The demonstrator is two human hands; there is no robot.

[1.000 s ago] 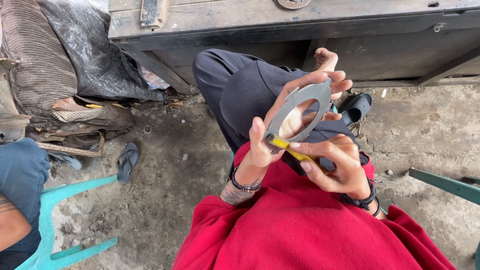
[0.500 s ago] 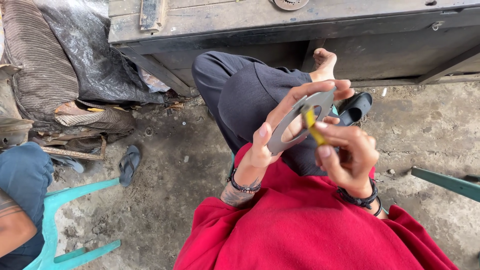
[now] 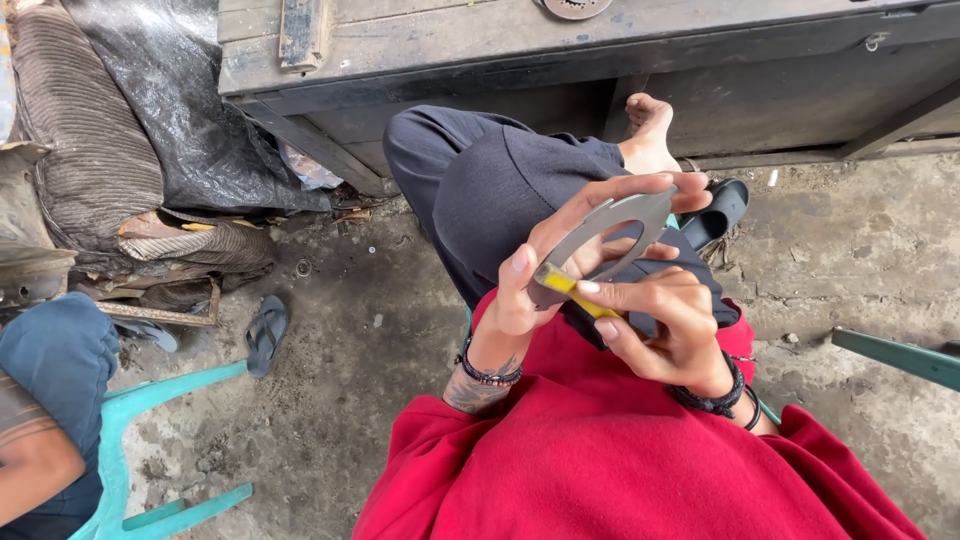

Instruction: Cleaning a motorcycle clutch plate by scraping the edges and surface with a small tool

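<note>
A flip-flop (image 3: 265, 335) is lying on the floor, well left of the ring. The left hand (image 3: 540, 290) is holding the grey metal ring (image 3: 610, 240) up over the lap, thumb and fingers (image 3: 655, 185) pinching its rim; the ring's long axis is running from lower left to upper right. The right hand (image 3: 665, 335), just below the ring, is pressing a yellow strip (image 3: 575, 292) against the ring's lower left edge, its fingers closed around the strip. The desk (image 3: 560, 50) is standing beyond the ring.
</note>
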